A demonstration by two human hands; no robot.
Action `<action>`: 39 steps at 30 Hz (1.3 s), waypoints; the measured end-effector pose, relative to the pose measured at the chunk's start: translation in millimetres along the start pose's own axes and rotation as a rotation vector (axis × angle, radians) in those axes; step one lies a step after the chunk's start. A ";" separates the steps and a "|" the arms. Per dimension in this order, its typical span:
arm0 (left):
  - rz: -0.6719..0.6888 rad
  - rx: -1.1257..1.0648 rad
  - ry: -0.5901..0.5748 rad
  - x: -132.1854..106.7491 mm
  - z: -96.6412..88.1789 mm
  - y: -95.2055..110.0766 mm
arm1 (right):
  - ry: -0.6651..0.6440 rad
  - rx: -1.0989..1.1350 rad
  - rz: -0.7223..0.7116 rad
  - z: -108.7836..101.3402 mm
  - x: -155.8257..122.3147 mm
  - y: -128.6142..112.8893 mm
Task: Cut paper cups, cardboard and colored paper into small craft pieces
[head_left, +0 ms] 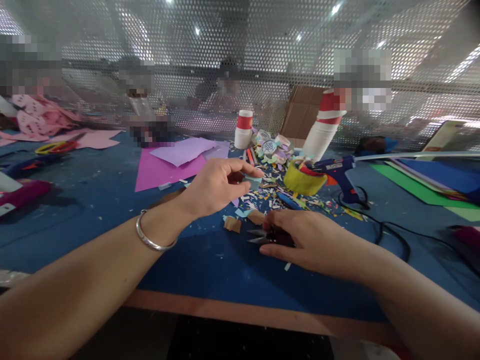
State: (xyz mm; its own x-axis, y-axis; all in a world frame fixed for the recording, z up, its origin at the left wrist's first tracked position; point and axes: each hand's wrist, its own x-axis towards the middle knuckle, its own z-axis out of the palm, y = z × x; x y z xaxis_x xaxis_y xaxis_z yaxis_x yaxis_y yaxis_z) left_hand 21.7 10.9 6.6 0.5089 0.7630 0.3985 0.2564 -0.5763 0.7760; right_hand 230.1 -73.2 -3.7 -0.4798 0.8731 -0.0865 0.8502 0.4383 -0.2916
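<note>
My left hand [215, 187], with a silver bangle at the wrist, is reaching over the scrap pile. Its thumb and fingers pinch a small light blue piece of paper [255, 183]. My right hand [303, 235] is low over the table and wraps round a pair of dark-handled thread snips [272, 236]; their pointed blades are apart and face left. Between the hands lie brown cardboard pieces [233, 224] and another light blue scrap [243, 213]. Many small paper clippings [270, 192] are strewn just beyond.
Purple sheets [183, 151] lie back left. Paper cups [243, 131], cut paper shapes [270, 146] and a taller cup stack [320, 132] stand behind. A yellow tape roll [304, 181] holds up a blue glue gun [339, 172] with a trailing cord. Coloured sheets [423, 185] are at right.
</note>
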 end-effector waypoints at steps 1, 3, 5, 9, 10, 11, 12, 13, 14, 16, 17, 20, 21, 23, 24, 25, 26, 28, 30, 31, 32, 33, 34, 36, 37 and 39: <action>-0.006 0.005 -0.001 -0.1 0.6 0.9 | 0.014 -0.004 -0.019 -0.4 -0.6 0.9; -0.011 -0.002 -0.004 -0.4 1.3 1.7 | 0.043 0.001 -0.057 -1.3 -1.2 3.2; -0.011 -0.019 -0.016 -1.0 1.8 1.8 | 0.046 0.026 -0.079 -2.7 -1.3 5.5; -0.013 -0.032 -0.040 -2.4 3.1 0.9 | 0.019 0.115 -0.096 -5.0 -1.5 8.5; -0.015 -0.031 -0.039 -2.6 3.4 0.5 | 0.013 0.133 -0.102 -5.1 -1.6 8.8; -0.019 -0.031 -0.036 -2.6 3.7 0.1 | 0.007 0.141 -0.106 -5.2 -1.7 9.0; -0.024 -0.032 -0.035 -2.6 3.9 -0.2 | 0.002 0.139 -0.110 -5.1 -1.8 9.0; -0.030 -0.035 -0.035 -2.4 4.1 -0.5 | -0.001 0.128 -0.112 -5.0 -1.8 9.0; -0.034 -0.038 -0.036 -2.2 4.3 -0.7 | -0.003 0.112 -0.113 -5.1 -1.7 9.0; -0.041 -0.045 -0.038 -1.9 5.0 -0.3 | -0.006 0.083 -0.110 -5.7 -1.3 8.8; -0.046 -0.046 -0.040 -1.9 5.6 0.2 | 0.003 0.084 -0.103 -6.4 -0.9 8.8; -0.061 -0.060 -0.041 -3.0 8.5 2.8 | 0.165 0.186 -0.035 -8.5 1.9 10.4; -0.062 -0.068 -0.044 -3.7 9.8 3.9 | 0.259 0.241 -0.003 -9.0 3.3 11.8; -0.049 -0.081 -0.047 -5.7 12.9 5.9 | 0.427 0.346 0.052 -9.1 6.6 15.5; -0.040 -0.083 -0.046 -6.8 14.6 6.8 | 0.480 0.390 0.063 -8.6 8.3 17.5; -0.031 -0.081 -0.046 -7.9 16.3 7.8 | 0.506 0.435 0.063 -7.8 9.9 19.4; -0.022 -0.076 -0.042 -8.9 18.0 8.6 | 0.515 0.478 0.060 -6.8 11.4 21.0; -0.006 -0.060 -0.036 -10.2 21.3 10.0 | 0.519 0.561 0.055 -4.3 13.8 22.8; 0.021 -0.042 -0.028 -10.7 24.0 11.0 | 0.523 0.634 0.070 -1.8 15.3 22.8; 0.034 -0.035 -0.020 -10.7 25.0 11.3 | 0.529 0.670 0.081 -0.8 15.9 22.2; 0.044 -0.029 -0.012 -10.6 25.8 11.6 | 0.536 0.707 0.090 0.0 16.3 21.4; 0.049 -0.023 -0.004 -10.5 26.3 11.9 | 0.543 0.745 0.097 0.7 16.7 20.6; 0.048 -0.017 0.001 -10.5 26.7 12.3 | 0.550 0.781 0.101 1.2 17.1 19.7; 0.038 -0.008 0.001 -11.0 26.9 13.0 | 0.564 0.842 0.098 1.7 17.8 18.5; 0.033 -0.006 -0.003 -11.4 27.0 13.2 | 0.572 0.866 0.097 1.9 18.1 18.2; 0.021 -0.016 -0.018 -12.0 27.1 12.7 | 0.586 0.906 0.096 2.2 18.2 18.2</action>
State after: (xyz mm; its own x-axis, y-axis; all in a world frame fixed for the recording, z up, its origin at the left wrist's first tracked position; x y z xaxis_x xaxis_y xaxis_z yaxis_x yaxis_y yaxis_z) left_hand 41.1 -13.6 -1.6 0.5289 0.7450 0.4064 0.2325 -0.5878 0.7749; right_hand 236.4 -49.7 -12.7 -0.0373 0.9669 0.2524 0.2870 0.2523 -0.9241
